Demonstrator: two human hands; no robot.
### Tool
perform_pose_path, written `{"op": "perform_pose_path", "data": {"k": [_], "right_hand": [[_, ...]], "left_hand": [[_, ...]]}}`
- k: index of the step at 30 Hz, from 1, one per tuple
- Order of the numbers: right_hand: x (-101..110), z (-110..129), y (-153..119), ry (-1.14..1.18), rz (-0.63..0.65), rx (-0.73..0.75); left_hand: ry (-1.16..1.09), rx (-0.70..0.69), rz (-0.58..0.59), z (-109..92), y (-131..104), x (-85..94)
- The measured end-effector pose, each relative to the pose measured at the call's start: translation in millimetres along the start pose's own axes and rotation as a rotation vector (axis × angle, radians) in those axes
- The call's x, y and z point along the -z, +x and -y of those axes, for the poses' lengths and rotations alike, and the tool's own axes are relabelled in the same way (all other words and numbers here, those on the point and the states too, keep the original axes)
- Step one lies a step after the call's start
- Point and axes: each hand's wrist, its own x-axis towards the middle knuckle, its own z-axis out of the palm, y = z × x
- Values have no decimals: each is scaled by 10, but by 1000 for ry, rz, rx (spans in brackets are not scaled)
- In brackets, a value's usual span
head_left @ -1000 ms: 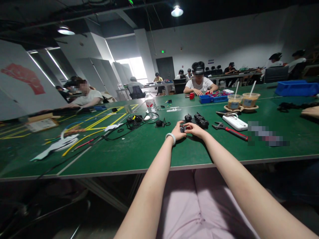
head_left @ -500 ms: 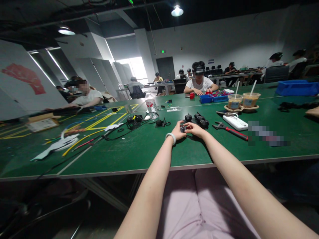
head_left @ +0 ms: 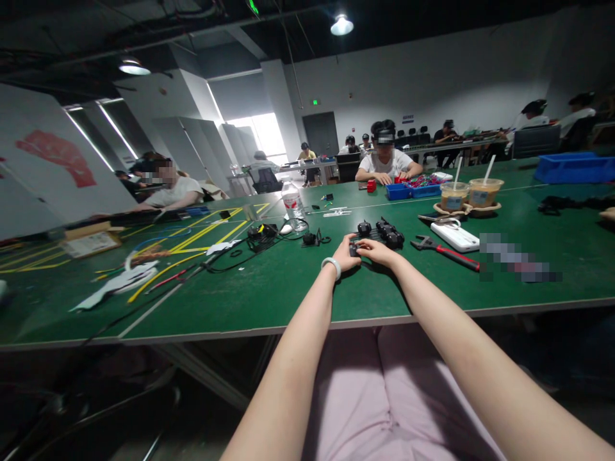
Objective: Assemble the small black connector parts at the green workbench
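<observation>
Between my two hands is a small black part (head_left: 354, 249), held just above or on the green table (head_left: 288, 301). My left hand (head_left: 344, 254), with a pale bangle at its wrist, is closed around its left side. The fingers of my right hand (head_left: 377, 251) pinch it from the right. Much of the part is hidden by the fingers. Just beyond my hands lie several black devices (head_left: 390, 234) and a smaller black piece (head_left: 364, 228). An adjustable wrench (head_left: 449, 253) with a red and black handle lies right of my right hand.
A white power bank (head_left: 455, 235) and two drink cups (head_left: 485, 192) stand to the right. Blue trays (head_left: 423, 190) sit before a person across the table. A bottle (head_left: 293, 203), black cables (head_left: 262, 237) and white gloves (head_left: 118, 285) are to the left.
The view has shifted slightly, so the things on the left appear a little further right. The fingers of my right hand have moved slightly on the black part, which both hands still hold.
</observation>
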Motion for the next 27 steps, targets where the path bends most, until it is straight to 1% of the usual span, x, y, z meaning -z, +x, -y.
{"op": "perform_pose_path", "data": {"k": [9,18,23,27], "right_hand": [[-16,-30,20,-139,-38,25],[-5,9,11,-250,-18,94],[-21,-13,17,-193,-17,71],[-13,-39,12,-62,-10,27]], "left_hand": [[49,-32,-18,52,23,-3],[65,-54,-24,94,32,-13],[57,-52,-10,86,31,-1],[44,-35,3,38,5,3]]}}
